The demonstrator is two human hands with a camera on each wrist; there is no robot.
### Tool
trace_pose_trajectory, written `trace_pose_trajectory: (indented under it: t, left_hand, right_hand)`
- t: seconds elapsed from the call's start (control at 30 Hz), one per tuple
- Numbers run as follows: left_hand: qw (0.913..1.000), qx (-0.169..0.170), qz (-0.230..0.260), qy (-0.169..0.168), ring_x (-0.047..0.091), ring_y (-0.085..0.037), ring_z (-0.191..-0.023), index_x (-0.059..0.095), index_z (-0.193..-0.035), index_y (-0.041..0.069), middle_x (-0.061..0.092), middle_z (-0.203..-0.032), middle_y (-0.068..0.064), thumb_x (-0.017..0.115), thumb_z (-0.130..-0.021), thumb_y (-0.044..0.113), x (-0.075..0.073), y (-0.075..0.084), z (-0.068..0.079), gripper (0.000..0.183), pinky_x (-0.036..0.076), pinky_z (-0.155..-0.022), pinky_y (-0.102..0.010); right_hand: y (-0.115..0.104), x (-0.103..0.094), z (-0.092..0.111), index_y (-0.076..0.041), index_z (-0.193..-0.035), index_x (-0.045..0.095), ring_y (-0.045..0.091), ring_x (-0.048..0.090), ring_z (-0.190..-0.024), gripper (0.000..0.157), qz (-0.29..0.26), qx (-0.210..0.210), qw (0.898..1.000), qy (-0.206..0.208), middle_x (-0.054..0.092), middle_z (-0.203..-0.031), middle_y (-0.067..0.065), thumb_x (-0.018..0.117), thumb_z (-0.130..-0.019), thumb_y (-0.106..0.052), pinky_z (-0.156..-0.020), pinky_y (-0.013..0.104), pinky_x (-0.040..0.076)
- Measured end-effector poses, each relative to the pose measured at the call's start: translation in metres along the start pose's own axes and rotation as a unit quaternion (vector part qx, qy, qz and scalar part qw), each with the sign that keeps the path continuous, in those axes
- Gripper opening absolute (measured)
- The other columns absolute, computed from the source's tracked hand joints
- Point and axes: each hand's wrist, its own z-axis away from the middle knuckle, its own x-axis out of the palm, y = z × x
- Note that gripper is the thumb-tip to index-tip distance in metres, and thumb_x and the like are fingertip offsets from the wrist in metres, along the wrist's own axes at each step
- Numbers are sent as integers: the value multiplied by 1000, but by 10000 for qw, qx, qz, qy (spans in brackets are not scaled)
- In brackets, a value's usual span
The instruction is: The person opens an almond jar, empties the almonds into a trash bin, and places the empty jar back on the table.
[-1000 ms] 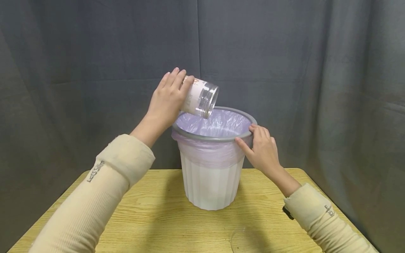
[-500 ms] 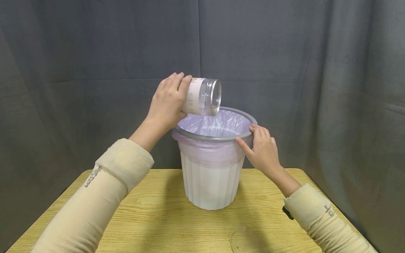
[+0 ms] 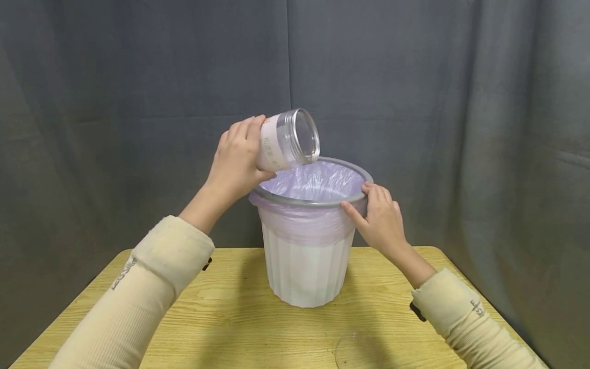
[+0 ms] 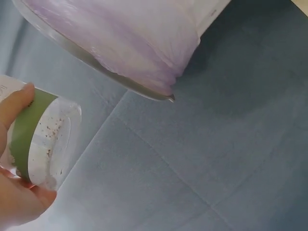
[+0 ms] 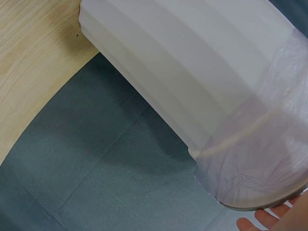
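Observation:
My left hand [image 3: 237, 159] grips a clear plastic jar [image 3: 283, 143] with a pale label, above the left side of the bin. The jar lies nearly sideways without a lid, its mouth to the right and slightly up. In the left wrist view brown specks cling inside the base of the jar [image 4: 50, 134]. Below it a white ribbed trash bin [image 3: 306, 271] stands upright on the table, lined with a purple bag [image 3: 318, 179] under a grey rim ring. My right hand [image 3: 380, 218] holds that rim at the right, thumb in front and fingers farther round.
A clear round lid [image 3: 359, 351] lies flat on the wood-grain table [image 3: 207, 297] near its front edge. A few dark specks are scattered on the tabletop. Grey curtains [image 3: 405, 77] hang behind and at both sides.
My left hand has turned the jar from mouth down to nearly level, mouth slightly up, and shifted a little left. The right hand keeps its place on the rim.

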Motion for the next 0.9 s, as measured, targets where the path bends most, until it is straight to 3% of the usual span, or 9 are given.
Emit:
trace_pose_trajectory:
  t: [0.2, 0.37, 0.53, 0.73, 0.9]
  left_hand:
    - [9973, -482, 560, -12, 41, -36, -117, 32, -134, -3, 44, -130, -21, 85, -60, 25, -3, 3, 3, 95, 32, -97, -49]
    - [9901, -791, 1157, 13, 44, -36, -112, 33, -133, -2, 47, -126, -19, 85, -60, 30, -4, 5, 4, 95, 32, -97, -48]
    - [9780, -1069, 1789, -34, 46, -34, -110, 34, -133, -1, 51, -122, -16, 85, -60, 32, -4, 8, 7, 95, 35, -94, -46]
    - [9566, -1470, 2514, -96, 51, -27, -104, 35, -132, 3, 54, -114, -13, 85, -59, 31, -5, 10, 11, 93, 41, -88, -41]
    - [9414, -1750, 2871, -260, 53, -24, -102, 35, -133, 4, 55, -114, -11, 83, -60, 33, -7, 13, 14, 92, 42, -86, -40]
  right_hand:
    - [1, -1, 0, 10, -120, 48, 34, 41, -119, 67, -12, 16, 10000, -6, 51, -122, 21, 51, -87, -49, -77, 50, 38]
    - [1, -2, 0, 10, -120, 48, 34, 40, -120, 66, -1, 23, 10000, -26, 50, -123, 21, 51, -87, -48, -78, 51, 38]
    - [1, -2, 1, 9, -121, 47, 34, 40, -120, 66, -12, 44, 10000, -27, 50, -124, 21, 51, -87, -47, -79, 51, 38]
    - [2, -2, 1, 10, -121, 47, 34, 40, -121, 65, 6, 24, 10000, 7, 50, -123, 22, 52, -87, -46, -77, 51, 38]
    - [2, -2, 0, 10, -122, 47, 34, 40, -121, 66, 31, 11, 10000, 15, 50, -124, 22, 51, -87, -46, -77, 51, 38]
